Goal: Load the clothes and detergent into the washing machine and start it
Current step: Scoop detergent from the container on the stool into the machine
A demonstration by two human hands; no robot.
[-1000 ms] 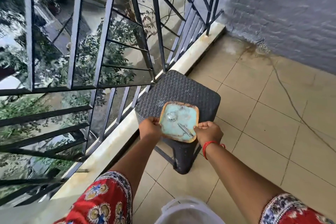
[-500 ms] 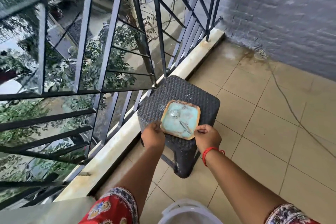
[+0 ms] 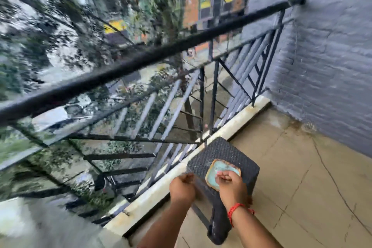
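Right hand [image 3: 231, 184] curling fingers over tray [image 3: 216, 175] at stool's [image 3: 217, 155] near edge | left hand [image 3: 182, 187] hovering fisted beside, gripping nothing visible

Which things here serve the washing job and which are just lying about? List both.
In hand: blue dish; right hand, fingers curled over it; left hand, apart from the dish; dark stool bearing the dish.
Just there: black railing; grey brick wall; tiled floor. No clothes or machine in view.
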